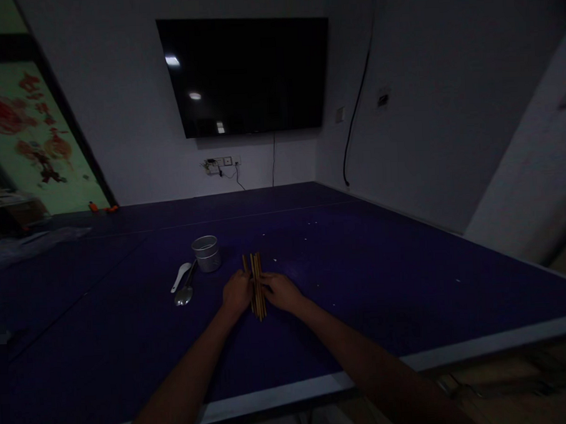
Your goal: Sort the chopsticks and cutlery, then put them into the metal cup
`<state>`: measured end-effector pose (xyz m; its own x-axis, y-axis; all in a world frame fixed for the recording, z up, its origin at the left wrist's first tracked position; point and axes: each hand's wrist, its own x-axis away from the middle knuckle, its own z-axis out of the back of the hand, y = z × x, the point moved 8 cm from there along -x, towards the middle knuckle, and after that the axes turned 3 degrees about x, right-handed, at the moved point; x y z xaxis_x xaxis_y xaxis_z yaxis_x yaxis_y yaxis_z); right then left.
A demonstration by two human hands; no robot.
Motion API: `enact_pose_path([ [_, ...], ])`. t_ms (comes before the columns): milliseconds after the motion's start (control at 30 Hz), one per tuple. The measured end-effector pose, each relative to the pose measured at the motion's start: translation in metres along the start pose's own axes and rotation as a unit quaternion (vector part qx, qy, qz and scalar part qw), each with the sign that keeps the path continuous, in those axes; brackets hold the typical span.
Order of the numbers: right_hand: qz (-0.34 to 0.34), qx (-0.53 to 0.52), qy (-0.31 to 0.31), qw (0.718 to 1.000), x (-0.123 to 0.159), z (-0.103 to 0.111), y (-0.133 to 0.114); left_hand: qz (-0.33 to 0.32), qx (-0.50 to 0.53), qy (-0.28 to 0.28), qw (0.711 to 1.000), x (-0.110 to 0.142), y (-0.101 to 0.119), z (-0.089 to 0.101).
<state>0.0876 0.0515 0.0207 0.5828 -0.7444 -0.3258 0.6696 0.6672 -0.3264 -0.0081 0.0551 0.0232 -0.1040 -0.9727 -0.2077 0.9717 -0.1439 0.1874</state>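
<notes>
A bundle of several wooden chopsticks (256, 270) lies on the dark blue table tennis table (370, 277), pointing away from me. My left hand (236, 293) presses against the bundle's left side with its fingers curled. On the right side, my right hand (280, 291) does the same, so the sticks are squeezed together between both hands. A small metal cup (206, 253) stands upright just left of the bundle's far end. A white spoon (179, 276) and a metal spoon (185, 292) lie side by side left of the cup.
The table's white near edge (282, 396) runs below my forearms. A black screen (246, 76) hangs on the far wall above a wall socket (221, 163). Small white specks dot the table beyond the chopsticks. Clutter sits at the far left.
</notes>
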Motion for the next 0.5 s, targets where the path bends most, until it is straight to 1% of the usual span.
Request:
enact_pose_path([
  [67, 0.012, -0.003, 0.0, 1.0, -0.0003, -0.001, -0.0006, -0.008, -0.016, 0.013, 1.0, 0.0011, 0.0019, 0.0022],
  [200, 0.022, -0.008, 0.006, 1.0, -0.0006, -0.0016, -0.0001, 0.0, -0.037, 0.029, 0.999, 0.0027, 0.0021, 0.0051],
  [500, 0.043, -0.016, 0.021, 0.999, -0.0005, -0.0009, -0.0015, -0.046, 0.019, 0.01, 0.999, -0.0003, 0.0087, 0.0003],
])
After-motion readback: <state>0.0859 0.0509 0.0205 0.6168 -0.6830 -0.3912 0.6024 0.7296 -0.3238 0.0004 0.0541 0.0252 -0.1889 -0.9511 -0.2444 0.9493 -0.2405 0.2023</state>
